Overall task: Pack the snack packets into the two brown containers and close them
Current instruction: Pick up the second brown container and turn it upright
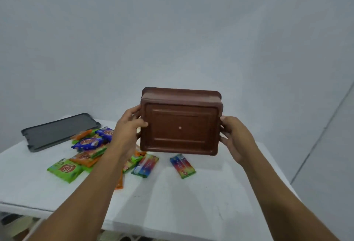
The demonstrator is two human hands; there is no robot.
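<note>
**Two grips, one drop risk**

Head view: your left hand (128, 125) grips the brown container (180, 127) by its left edge, thumb on the flat face; your right hand (236, 137) clasps the right edge. It hangs face-on above the white worktop (210, 192), a second brown rim (182, 92) behind it. Snack packets (86, 143) lie loose below, near a grey tray (59, 131). Slacken either grip and it may drop onto them.

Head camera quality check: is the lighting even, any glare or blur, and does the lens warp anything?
Head view: soft, dim light, no glare; a faint shadow lies on the table under the brown container that the left hand and right hand grip. Head view: print on the snack packets is blurred; the wide lens bends the table edges.
</note>
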